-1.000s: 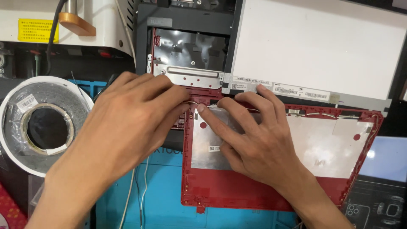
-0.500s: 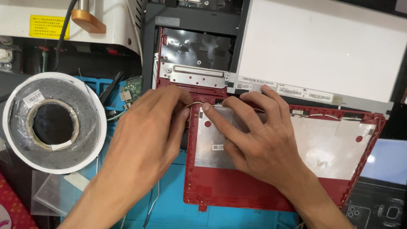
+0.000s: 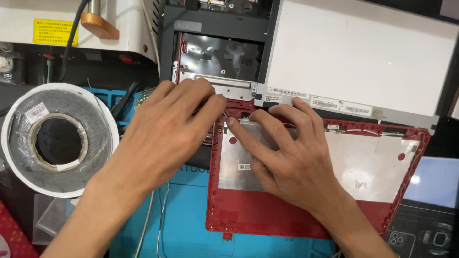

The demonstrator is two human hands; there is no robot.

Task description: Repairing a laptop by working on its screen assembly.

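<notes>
A red laptop lid shell [image 3: 267,220] lies open side up, lined with silver foil [image 3: 363,167]. My left hand [image 3: 162,129] rests at its upper left corner, fingertips pinched on a thin white wire [image 3: 224,114] near the hinge. My right hand [image 3: 282,153] lies flat on the foil, its index finger pressing the same corner beside the wire. A metal hinge bracket [image 3: 224,85] sits just above the fingers. A white display panel [image 3: 358,52] lies face down at the upper right, partly over the shell's top edge.
A big roll of tape [image 3: 57,138] sits at the left on a black surface. A blue work mat [image 3: 177,215] lies under the shell. A black laptop base [image 3: 215,43] stands behind the hands. A phone [image 3: 420,234] lies at the lower right.
The view has shifted a little. My left hand has slid slightly along the hinge corner; my right hand stays pressed on the foil.
</notes>
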